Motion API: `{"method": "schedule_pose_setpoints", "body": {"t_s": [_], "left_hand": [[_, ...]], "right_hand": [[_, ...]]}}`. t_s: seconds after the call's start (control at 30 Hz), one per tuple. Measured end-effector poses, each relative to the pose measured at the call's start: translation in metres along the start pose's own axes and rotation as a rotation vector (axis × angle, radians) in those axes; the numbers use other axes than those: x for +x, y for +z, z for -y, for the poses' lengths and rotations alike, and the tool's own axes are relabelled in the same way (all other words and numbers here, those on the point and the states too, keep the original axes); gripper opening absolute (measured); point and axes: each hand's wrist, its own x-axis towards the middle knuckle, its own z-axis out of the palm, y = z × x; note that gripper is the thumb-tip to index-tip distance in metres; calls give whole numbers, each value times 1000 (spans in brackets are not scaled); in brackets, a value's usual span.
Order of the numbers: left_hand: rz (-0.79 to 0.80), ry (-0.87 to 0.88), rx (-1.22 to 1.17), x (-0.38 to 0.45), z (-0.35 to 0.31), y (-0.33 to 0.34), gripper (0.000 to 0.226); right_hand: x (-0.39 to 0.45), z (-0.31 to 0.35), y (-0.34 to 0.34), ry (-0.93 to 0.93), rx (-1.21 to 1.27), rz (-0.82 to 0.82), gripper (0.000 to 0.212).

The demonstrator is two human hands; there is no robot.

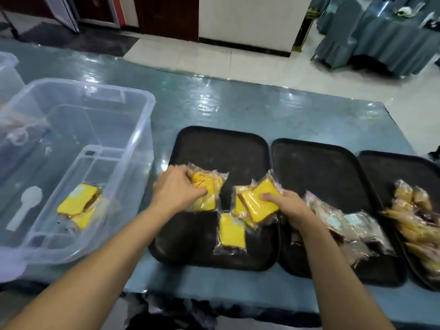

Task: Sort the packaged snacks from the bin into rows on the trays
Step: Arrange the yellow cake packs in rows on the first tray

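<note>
Head view: about five clear-wrapped yellow cake packets (232, 232) lie mid-frame on the left of three black rectangular trays (221, 148), long axes roughly upright. Left hand (177, 188) and right hand (287, 207) each clutch one; two remain in the clear plastic bin (133, 129).

Even indoor light is filling the scene, bright enough, a bit cool. Glare is streaking across the shiny table (238, 108) cover, mostly toward the far edge. The white floor (273, 65) is washing out near the top. The black trays (221, 148) are reading dark with little surface detail. Soft shadows are sitting under the forearms. Wide-angle distortion is bending the table edges and stretching the corners. Motion blur is smearing the clear bin (133, 110) at the left and the wrapped snacks (419, 220) at the far right.
</note>
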Motion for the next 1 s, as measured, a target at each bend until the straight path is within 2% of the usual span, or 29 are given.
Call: {"method": "schedule_pose_setpoints", "body": {"t_s": [0.07,0.13,0.23,0.33,0.4,0.47,0.57,0.67,0.8,0.9,1.0], "left_hand": [[108,-173,-65,-2,24,39,40],[139,-310,-139,-9,51,73,45],[58,-357,-191,-22,84,107,70],[-89,-177,-53,-24,99,121,92],[-141,10,224,-20,99,125,78],[-63,122,451,-20,96,130,54],[115,68,487,-19,96,132,51],[158,104,505,-20,92,120,59],[94,248,518,-24,70,84,62],[-1,384,466,-30,44,42,54],[-170,500,410,-35,24,-11,44]], "right_hand": [[8,-30,3,103,-95,144,41],[11,-51,9,110,-233,224,42],[13,-71,16,11,-300,175,74],[14,-78,19,-246,-339,60,83],[16,-78,23,-365,-554,-34,75],[20,-78,29,-390,-871,-81,67],[20,-74,35,-358,-1088,-35,64],[14,-64,43,-343,-1074,-42,66],[4,-35,60,-421,-1009,-136,64],[-2,7,82,-516,-892,-160,55],[-12,64,114,-643,-786,-159,49]]}}
